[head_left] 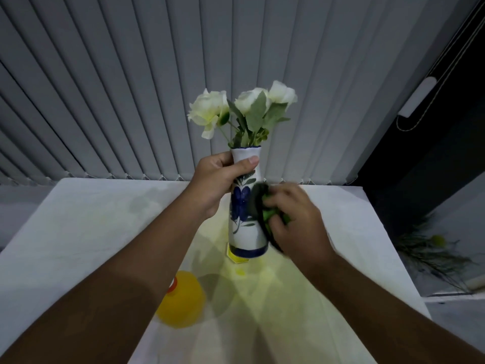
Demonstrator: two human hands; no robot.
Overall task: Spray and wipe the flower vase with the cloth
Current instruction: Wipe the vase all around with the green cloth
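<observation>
A white ceramic vase (245, 232) with a blue flower painted on it and a blue band at its foot is lifted above the table. White flowers (210, 109) with green leaves stand in its mouth. My left hand (217, 179) grips the vase's neck, thumb across the front. My right hand (296, 219) presses a bunched green and dark cloth (265, 214) against the vase's right side; the hand and cloth are blurred. A yellow spray bottle (181, 300) with a red and white part stands on the table, partly hidden under my left forearm.
The white table (78, 232) runs to grey vertical blinds (131, 88) at the back. A small yellow object (233, 257) lies under the vase's foot. To the right, beyond the table's edge, green foliage with a yellow ball (435, 248) lies on a lower surface.
</observation>
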